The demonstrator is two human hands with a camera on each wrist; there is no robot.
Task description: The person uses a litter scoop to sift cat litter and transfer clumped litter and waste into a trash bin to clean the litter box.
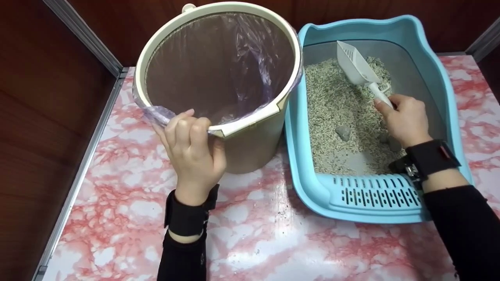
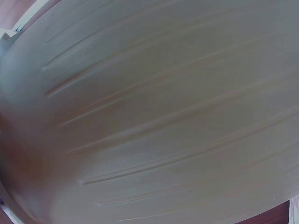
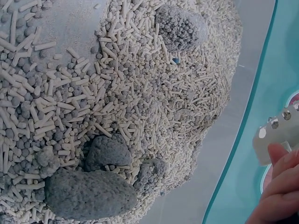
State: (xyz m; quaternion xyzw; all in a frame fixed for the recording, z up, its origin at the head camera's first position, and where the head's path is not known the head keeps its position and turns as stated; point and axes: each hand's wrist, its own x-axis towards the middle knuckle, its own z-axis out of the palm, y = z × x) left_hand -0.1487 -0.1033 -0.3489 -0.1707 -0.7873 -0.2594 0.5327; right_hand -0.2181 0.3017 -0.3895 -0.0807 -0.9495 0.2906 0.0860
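My left hand (image 1: 189, 150) grips the near left rim of a beige trash bin (image 1: 250, 150), fingers curled over the edge. A thin clear-purple bag (image 1: 254, 50) lines the bin and folds over its rim. In my right hand (image 1: 408, 119) is the handle of a white litter scoop (image 1: 353, 66), its slotted head above the pellet litter (image 1: 332, 93). The blue litter box (image 1: 295, 156) surrounds that litter. Grey clumps (image 3: 91, 193) lie on the pellets in the right wrist view. The left wrist view shows only the bin's ribbed wall (image 2: 163, 112) up close.
A single grey clump (image 1: 343, 132) sits near the middle of the litter. At the box's front is a slotted step (image 1: 379, 191). Dark wooden panels (image 1: 43, 97) stand to the left and behind. The surface (image 1: 250, 238) below is red-and-white marbled, with crumbs between bin and box.
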